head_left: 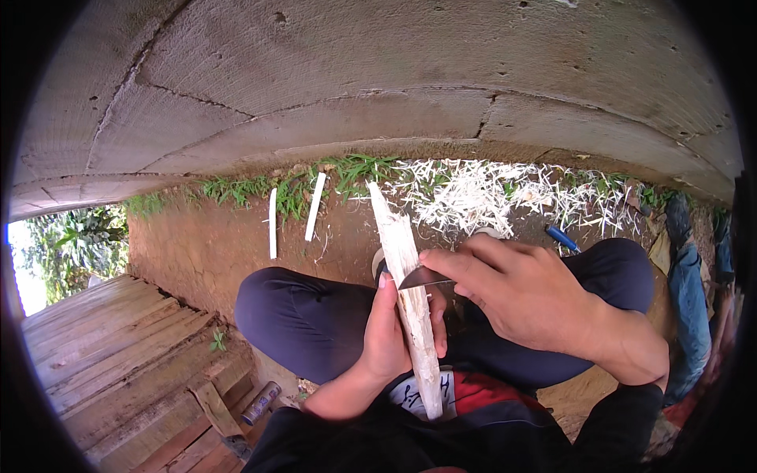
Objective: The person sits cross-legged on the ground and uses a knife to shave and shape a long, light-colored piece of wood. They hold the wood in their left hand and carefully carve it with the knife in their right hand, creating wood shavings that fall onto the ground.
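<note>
A long, pale piece of split wood [398, 240] with a rough, pointed far end slants up from my lap. My left hand [385, 335] wraps round its middle, the thumb along the left side. In my right hand [520, 292] is a knife [424, 277], its dark blade lying across the wood just above my left thumb. My right index finger stretches along the back of the blade. The knife's handle is hidden inside my right fist. Beyond my knees, two thin white wooden strips [273, 223] lie on the ground.
A heap of white shavings [473, 195] spreads along the foot of a grey block wall [355, 118]. A blue cylindrical object [561, 238] lies by my right knee. Wooden planks [102, 331] and a small can [262, 402] are at left. Blue cloth [688, 315] hangs at right.
</note>
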Motion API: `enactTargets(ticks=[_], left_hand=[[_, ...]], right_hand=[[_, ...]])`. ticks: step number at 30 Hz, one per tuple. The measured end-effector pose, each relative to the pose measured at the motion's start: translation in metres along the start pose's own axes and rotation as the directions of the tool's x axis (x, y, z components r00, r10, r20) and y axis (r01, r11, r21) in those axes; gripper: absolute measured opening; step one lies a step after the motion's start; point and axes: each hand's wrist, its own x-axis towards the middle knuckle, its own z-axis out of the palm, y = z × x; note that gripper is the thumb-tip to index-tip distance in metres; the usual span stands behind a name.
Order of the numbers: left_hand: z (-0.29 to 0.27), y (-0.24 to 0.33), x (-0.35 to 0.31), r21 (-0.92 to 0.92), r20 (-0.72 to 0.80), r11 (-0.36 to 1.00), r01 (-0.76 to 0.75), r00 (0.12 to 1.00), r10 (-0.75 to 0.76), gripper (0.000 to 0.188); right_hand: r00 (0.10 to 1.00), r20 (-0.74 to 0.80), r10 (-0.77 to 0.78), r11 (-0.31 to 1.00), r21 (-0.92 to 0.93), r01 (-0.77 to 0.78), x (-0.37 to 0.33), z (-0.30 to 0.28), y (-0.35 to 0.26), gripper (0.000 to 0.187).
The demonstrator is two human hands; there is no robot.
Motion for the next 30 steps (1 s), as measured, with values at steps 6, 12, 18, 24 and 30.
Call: enactTargets(ticks=[6, 12, 18, 24, 30], left_hand=[[0.010, 0.010, 0.005, 0.199, -0.272, 0.977, 0.074, 0.962, -0.018, 0.051], [-0.001, 0.012, 0.011, 0.416, -0.297, 0.909, 0.024, 0.949, 0.110, 0.051], [-0.001, 0.014, 0.005, 0.392, -0.368, 0.918, 0.067, 0.925, 0.089, 0.058], [0.003, 0.014, -0.002, 0.419, -0.351, 0.904, 0.087, 0.934, 0.072, 0.059], [0.016, -0.005, -0.020, 0.389, -0.014, 0.919, -0.069, 0.997, 0.081, 0.052]], right_hand=[[1.000, -0.007, 0.024, 1.000, 0.015, -0.024, 0.006, 0.002, -0.004, 0.057], [1.000, 0.020, 0.019, 1.000, -0.025, -0.018, 0.013, 0.007, -0.004, 0.051], [0.999, 0.008, 0.035, 0.999, -0.005, -0.035, 0.015, 0.017, -0.009, 0.047], [0.998, -0.049, 0.034, 0.989, -0.140, -0.040, 0.015, 0.011, -0.019, 0.042], [0.866, -0.498, 0.046, 0.976, -0.164, -0.146, 0.031, -0.004, 0.016, 0.037]])
